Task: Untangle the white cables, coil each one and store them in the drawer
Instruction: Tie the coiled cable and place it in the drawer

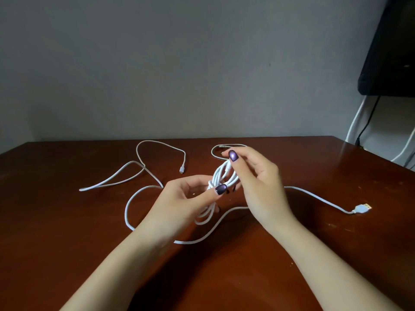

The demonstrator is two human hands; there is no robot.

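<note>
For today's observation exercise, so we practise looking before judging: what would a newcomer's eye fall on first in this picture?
First, the coiled white cable mid-frame, in the grip of the left hand lower down and the right hand higher up, both with dark purple nails. Next, the loose white cable sprawling over the dark wooden table, with a USB plug lying at the right.

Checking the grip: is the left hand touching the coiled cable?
Touching. The head view shows the left hand pinching the coiled cable, its thumb pressed across the white strands.
</note>
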